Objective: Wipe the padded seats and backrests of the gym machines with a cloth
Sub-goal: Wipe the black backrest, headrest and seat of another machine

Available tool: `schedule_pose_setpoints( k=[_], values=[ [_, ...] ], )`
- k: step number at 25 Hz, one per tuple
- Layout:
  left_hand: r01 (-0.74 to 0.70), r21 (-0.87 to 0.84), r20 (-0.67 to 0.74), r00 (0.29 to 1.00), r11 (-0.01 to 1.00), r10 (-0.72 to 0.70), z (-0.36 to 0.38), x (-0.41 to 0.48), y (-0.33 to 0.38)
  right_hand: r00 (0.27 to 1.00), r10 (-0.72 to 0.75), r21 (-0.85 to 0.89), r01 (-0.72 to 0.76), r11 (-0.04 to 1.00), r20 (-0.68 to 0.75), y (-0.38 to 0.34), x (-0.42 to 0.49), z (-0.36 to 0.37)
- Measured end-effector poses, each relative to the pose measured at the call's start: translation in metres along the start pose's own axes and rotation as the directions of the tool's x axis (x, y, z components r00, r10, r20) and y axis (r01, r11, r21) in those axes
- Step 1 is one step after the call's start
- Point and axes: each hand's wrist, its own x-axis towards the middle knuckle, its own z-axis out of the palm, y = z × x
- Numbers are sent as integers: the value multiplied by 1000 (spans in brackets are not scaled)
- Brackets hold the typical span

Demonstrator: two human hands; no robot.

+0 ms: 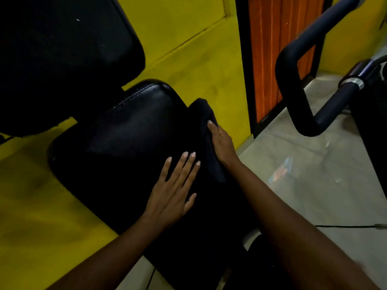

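The hands are working apart. The left hand (pixel 171 191) is lying flat, fingers straight, on the near part of the seat (pixel 129 130) and holding nothing. The right hand (pixel 222 143) is gripping a bunched dark cloth (pixel 201 109) at the seat's right edge.

The cloth is hanging partly over that edge, so a loose grip is probably risking it sliding off towards the floor. Bunched like this, it is likely touching only a narrow strip, and dark cloth on dark padding is making missed patches hard to spot. The bare left palm may also be leaving marks.

The seat is showing as black and glossy, with a stitched seam along its far edge. Beyond the seat, the black backrest (pixel 62 59) is carrying a few pale specks.
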Motion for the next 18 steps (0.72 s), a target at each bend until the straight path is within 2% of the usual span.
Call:
schedule_pose_setpoints(
  k=[3,8,10,15,18],
  values=[
    [-76,1,24,997,997,76,19,7,24,991,104,-109,-113,988,-84,60,-23,-16],
    [-231,66,55,972,971,227,50,19,66,979,59,-287,-114,951,-195,132,-48,-40],
    [-231,103,49,973,968,227,58,21,71,963,140,-280,-203,938,-230,157,-55,-52],
    [-244,128,17,970,961,244,64,20,72,885,436,-191,-462,866,-163,222,-77,-94],
    [-234,84,11,972,969,234,62,21,78,889,452,-190,-458,868,-80,211,-65,-99]
  ],
)
